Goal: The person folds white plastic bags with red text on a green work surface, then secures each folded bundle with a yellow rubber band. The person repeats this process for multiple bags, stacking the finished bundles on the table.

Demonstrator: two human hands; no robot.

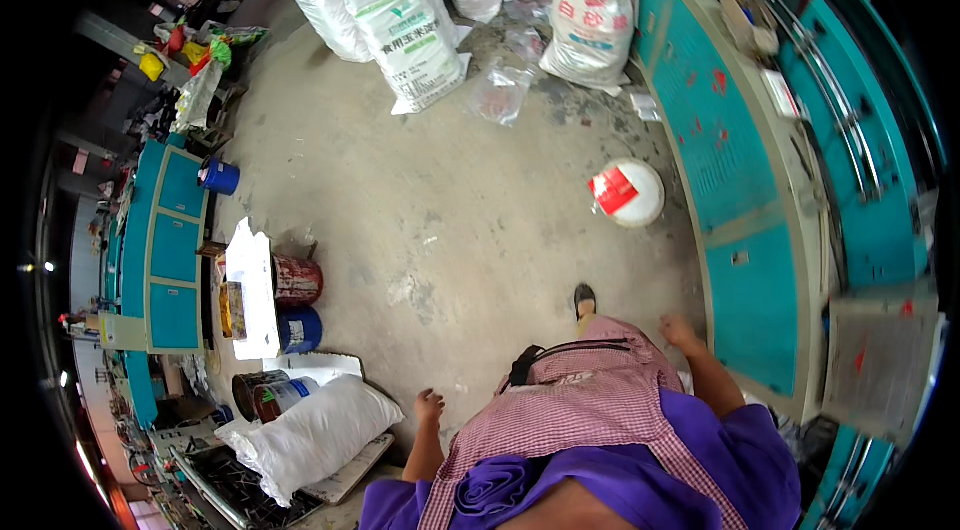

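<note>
Sack (315,435), lower left, lies left of the nearer left hand (430,405), long axis rising rightward; hand empty, half-open.

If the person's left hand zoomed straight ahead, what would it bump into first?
Maybe the clear plastic or the green-printed white sack beside it, but how low the left hand points is unclear.

And here the left hand (430,406) is held low near a plump white sack (325,435), its fingers loosely bent; the right hand (679,332) is held out near the teal cabinets (752,300). Ahead, a round white container (648,198) is set on the floor (450,180), topped by a red sheet (614,190). Beyond, printed sacks (595,25) are grouped.
</note>
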